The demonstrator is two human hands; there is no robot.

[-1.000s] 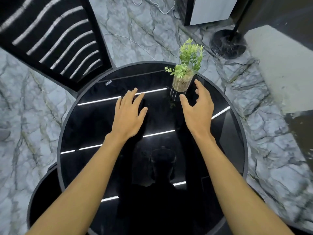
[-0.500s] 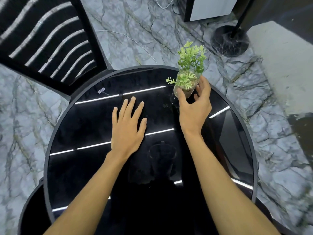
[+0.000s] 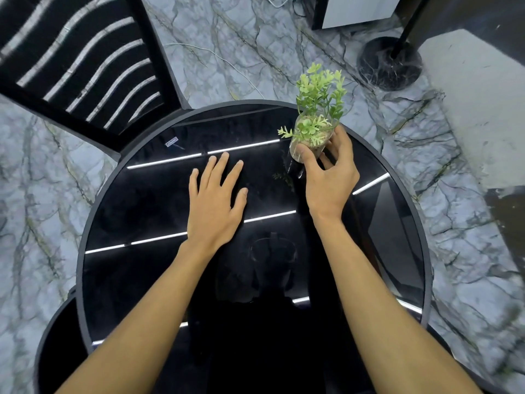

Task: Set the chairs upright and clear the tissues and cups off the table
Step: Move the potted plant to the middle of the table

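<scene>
A round black glass table [image 3: 147,280] fills the middle of the view. My right hand [image 3: 329,183] grips a small clear glass pot holding a green plant [image 3: 314,129], lifted and tilted just above the table's far right part. My left hand [image 3: 213,203] lies flat on the glass with fingers spread, holding nothing. A black chair with a slatted back [image 3: 79,61] stands at the table's far left edge. No tissues or cups show on the table.
The floor is grey marble [image 3: 468,251]. A round black stand base with a pole [image 3: 389,62] sits at the far right, beside a white cabinet [image 3: 358,8]. A lower black round surface [image 3: 56,351] peeks out at the near left. Loose cables lie on the floor.
My right hand closed around the plant pot and lifted it off the glass, tilting it. My left hand stayed flat on the table. The view shifted slightly.
</scene>
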